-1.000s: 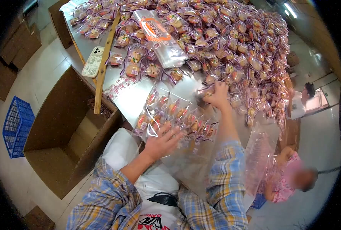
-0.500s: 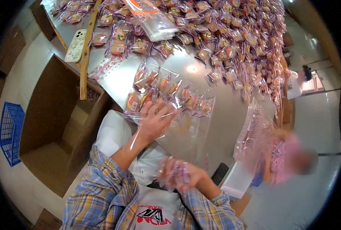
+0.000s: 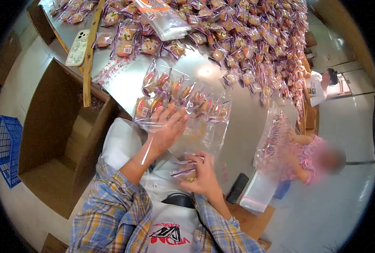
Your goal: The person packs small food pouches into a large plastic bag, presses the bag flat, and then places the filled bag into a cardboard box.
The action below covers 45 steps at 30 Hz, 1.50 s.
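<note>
A large clear plastic bag [image 3: 208,137] lies at the table's near edge, with individually wrapped pastries [image 3: 177,89] lined up in rows inside it. My left hand [image 3: 169,126] is open, fingers spread over the nearest row; a streak of clear film crosses its wrist, so the hand seems to be inside the bag's mouth. Between the fingers and thumb of my right hand [image 3: 202,175] are a couple of wrapped pastries [image 3: 186,172], held over my lap just in front of the bag. Their far side is hidden by my fingers.
Heaped wrapped pastries [image 3: 255,42] cover the table's far side, with a stack of printed bags [image 3: 164,21] on them. A wooden strip [image 3: 90,63], phone [image 3: 78,48] and open carton [image 3: 48,147] are left. At right, another person [image 3: 307,158] handles a filled bag [image 3: 274,135].
My right hand has risen from my lap toward the bag, still gripping the wrapped pastries. My left hand stays on the bag. The whole view has shifted slightly.
</note>
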Available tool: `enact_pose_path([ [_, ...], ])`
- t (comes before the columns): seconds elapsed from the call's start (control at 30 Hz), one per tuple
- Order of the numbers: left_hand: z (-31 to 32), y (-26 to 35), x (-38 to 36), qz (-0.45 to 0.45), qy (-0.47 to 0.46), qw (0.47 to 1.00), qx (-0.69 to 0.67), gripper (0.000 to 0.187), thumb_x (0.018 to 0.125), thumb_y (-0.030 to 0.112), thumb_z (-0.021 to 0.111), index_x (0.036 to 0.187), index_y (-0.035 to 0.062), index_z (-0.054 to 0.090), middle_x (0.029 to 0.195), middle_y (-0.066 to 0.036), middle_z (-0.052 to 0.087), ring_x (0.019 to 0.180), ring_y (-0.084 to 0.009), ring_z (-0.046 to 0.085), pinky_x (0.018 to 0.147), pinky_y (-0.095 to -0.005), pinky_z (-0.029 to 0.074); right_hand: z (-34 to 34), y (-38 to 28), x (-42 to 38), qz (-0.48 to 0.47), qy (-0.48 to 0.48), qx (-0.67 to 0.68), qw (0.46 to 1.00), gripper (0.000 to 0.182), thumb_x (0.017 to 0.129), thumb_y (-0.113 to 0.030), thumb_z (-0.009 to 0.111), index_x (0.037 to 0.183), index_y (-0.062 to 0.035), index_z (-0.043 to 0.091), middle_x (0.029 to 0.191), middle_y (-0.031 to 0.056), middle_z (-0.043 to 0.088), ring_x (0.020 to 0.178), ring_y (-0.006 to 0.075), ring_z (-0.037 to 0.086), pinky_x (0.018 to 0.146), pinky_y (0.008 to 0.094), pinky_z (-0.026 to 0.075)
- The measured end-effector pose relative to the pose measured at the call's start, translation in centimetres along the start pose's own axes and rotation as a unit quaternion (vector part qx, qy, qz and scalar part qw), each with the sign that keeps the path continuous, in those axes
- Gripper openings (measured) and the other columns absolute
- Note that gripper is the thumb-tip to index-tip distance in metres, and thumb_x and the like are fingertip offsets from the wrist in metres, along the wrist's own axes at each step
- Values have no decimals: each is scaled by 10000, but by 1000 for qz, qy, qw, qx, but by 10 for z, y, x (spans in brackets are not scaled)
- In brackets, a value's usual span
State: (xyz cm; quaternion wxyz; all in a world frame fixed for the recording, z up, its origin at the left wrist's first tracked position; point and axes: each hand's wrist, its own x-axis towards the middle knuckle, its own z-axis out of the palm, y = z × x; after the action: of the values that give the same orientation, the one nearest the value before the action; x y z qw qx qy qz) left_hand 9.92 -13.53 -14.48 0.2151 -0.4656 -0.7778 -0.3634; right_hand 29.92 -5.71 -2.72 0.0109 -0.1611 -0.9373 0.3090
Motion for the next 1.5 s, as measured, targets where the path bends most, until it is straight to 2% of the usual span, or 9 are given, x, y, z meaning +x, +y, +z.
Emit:
enact_pose_path([
  [0.17,-5,1,3,-11,-26,1000,-6,480,879,265,761,1341,194,653,1469,-4,592,1409,-274,475,1208,-492,271,0,-13,-15,76,-135,-64,986,1116,631,-349,891,1594,-98,386,1257,260,517,1179,422,501,1046,479,450],
  [0.3,-8,3,4,0,-25,1000,5,462,879,256,761,1325,184,666,1460,-6,599,1403,-281,482,1205,-489,276,33,6,-34,106,-110,125,980,1287,655,-356,892,1639,15,149,1289,296,517,1194,434,508,1064,497,435],
  [0.4,-6,1,3,-2,-14,1000,-5,429,877,247,764,1293,178,679,1454,-14,604,1391,-289,491,1190,-489,297,42,1,-21,161,-21,208,965,1274,653,-341,886,1630,30,157,1309,303,519,1201,441,502,1071,501,421],
  [0.63,2,-1,0,-5,-2,1000,-6,398,867,251,779,1246,168,689,1464,-30,601,1364,-290,511,1163,-490,328,38,-4,0,64,203,-4,977,1142,657,-296,881,1596,-20,292,1251,230,561,1150,382,512,1010,495,443],
  [0.73,-4,1,3,-7,-9,1000,-13,429,873,254,773,1285,176,683,1458,-28,607,1357,-284,519,1167,-492,322,56,6,10,115,198,211,950,1100,668,-299,891,1580,-40,333,1286,211,540,1169,362,504,1016,487,437],
  [0.97,-7,4,4,-19,-15,1000,-16,556,879,260,740,1422,220,629,1457,-2,612,1392,-271,502,1178,-499,309,52,15,39,137,222,415,872,1009,757,-261,909,1548,-17,332,1443,197,456,1278,313,517,1098,437,430],
  [1.17,-6,2,3,-23,-25,999,-19,582,865,254,739,1434,234,621,1473,8,601,1416,-272,488,1190,-509,301,45,13,40,131,237,223,936,852,776,-220,881,1433,29,398,1449,220,456,1275,343,523,1091,440,439],
  [1.27,-7,3,3,-24,-31,999,-19,581,854,241,748,1423,235,628,1473,6,600,1416,-274,488,1188,-511,303,27,10,31,75,220,-40,972,804,732,-155,847,1387,51,428,1379,244,485,1222,397,535,1077,459,445],
  [1.5,-1,0,2,-2,2,1000,5,559,834,264,759,1381,307,650,1451,-11,616,1384,-273,508,1193,-506,283,-11,-11,18,42,33,-87,995,905,729,-43,774,1524,63,356,1326,266,511,1216,453,518,1060,494,437],
])
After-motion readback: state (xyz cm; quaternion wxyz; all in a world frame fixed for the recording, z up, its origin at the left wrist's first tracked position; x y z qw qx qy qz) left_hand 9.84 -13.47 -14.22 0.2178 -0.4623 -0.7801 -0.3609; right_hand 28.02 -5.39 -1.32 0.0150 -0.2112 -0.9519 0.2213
